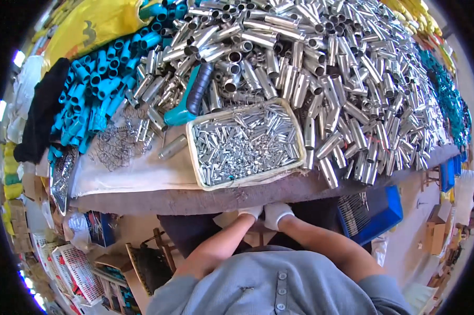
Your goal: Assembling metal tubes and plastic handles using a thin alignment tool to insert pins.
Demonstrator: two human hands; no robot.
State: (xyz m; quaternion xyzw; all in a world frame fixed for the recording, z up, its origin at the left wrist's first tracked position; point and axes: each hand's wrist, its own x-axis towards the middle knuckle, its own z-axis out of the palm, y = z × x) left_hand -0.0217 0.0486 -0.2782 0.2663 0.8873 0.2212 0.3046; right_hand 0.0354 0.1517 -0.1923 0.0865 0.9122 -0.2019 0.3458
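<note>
My left hand (251, 211), in a white glove, is at the near table edge, below the tray. Beside it my right hand (277, 214), also white-gloved, is a little apart from the left. The edge hides the fingers of both, so whether they hold anything does not show. Just beyond the edge sits a cream plastic tray (195, 157) filled with small silver metal pins and cylinders. Behind the tray lies a teal tool with a black-wrapped grip (199, 86). A large heap of shiny metal tubes (326, 84) covers the middle and right of the table.
Teal tubes (95, 86) are piled at the left, near a yellow sack (90, 29) and black cloth (44, 113). Wire springs (116, 147) lie left of the tray. Below the table, a blue crate (386, 212) stands by my right leg and white baskets (79, 270) at lower left.
</note>
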